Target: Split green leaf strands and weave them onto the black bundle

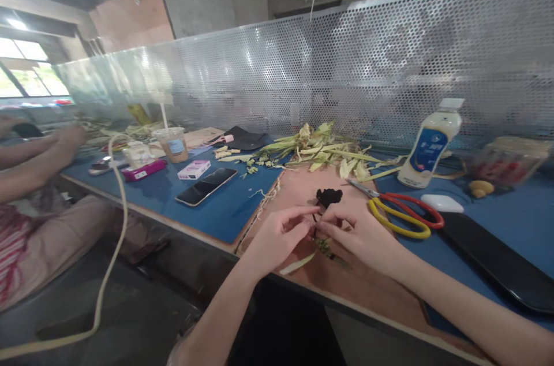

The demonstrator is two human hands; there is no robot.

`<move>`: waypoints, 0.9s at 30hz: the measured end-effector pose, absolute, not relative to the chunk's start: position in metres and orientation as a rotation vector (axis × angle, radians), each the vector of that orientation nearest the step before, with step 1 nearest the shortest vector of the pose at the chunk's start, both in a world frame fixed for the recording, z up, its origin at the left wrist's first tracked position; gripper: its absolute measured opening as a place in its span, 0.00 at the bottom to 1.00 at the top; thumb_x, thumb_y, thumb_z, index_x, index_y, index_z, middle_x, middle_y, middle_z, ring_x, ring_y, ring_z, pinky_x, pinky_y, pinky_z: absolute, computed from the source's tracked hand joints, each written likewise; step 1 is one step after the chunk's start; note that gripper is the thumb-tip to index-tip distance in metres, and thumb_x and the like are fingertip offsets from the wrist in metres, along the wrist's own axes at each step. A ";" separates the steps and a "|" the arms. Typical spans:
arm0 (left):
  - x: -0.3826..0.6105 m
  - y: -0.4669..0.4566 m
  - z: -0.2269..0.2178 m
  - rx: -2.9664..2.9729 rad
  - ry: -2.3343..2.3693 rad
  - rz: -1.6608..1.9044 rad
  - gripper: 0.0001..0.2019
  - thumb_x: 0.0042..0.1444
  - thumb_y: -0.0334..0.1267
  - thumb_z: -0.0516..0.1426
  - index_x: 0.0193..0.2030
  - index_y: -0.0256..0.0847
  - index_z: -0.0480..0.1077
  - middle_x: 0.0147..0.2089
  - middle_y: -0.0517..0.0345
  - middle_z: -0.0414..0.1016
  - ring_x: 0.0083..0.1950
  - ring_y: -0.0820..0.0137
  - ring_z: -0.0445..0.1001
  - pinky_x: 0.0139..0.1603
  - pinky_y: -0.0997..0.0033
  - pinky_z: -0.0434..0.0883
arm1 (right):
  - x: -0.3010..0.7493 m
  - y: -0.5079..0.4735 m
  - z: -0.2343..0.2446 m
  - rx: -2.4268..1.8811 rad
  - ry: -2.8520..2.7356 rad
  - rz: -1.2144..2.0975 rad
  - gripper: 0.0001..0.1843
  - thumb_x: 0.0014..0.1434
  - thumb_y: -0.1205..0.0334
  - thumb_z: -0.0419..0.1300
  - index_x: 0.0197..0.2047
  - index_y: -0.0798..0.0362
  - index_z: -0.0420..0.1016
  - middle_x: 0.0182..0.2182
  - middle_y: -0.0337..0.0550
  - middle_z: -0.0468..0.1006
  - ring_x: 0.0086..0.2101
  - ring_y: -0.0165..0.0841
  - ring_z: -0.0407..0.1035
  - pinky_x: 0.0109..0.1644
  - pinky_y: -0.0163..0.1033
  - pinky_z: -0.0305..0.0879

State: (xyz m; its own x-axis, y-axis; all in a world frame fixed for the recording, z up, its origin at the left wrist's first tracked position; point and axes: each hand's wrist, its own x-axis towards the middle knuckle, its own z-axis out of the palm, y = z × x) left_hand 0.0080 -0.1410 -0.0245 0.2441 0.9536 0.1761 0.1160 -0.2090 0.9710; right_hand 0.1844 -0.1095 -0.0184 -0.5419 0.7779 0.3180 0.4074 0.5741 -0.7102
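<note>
My left hand point(289, 233) and my right hand point(352, 230) meet over the brown board point(372, 291), fingertips almost touching. Both pinch a thin dark stem point(316, 217) between thumb and fingers. Just beyond the fingers is a black ruffled piece, like a small flower head point(329, 197); whether it joins the stem is hard to tell. Below my fingertips a greenish plant bit point(324, 247) shows, partly covered by the hands. A pale strip of leaf point(298, 265) lies near the board's front edge. Scissors point(402, 213) with red and yellow handles rest right of my right hand.
Dry leaves and stalks point(324, 152) are heaped behind the board. A white bottle point(430, 144), a black case point(497, 262) and a white case point(441, 203) stand or lie right. Left are a phone point(206, 187), a drink cup point(172, 145) and another person's arm point(38, 152).
</note>
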 end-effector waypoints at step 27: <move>0.013 -0.139 -0.036 1.987 1.325 1.270 0.06 0.50 0.35 0.55 0.31 0.38 0.74 0.36 0.57 0.66 0.26 0.80 0.66 0.25 0.80 0.65 | 0.184 -0.108 -0.024 -0.879 -2.248 0.373 0.08 0.58 0.63 0.51 0.29 0.52 0.67 0.25 0.39 0.69 0.30 0.30 0.62 0.34 0.37 0.58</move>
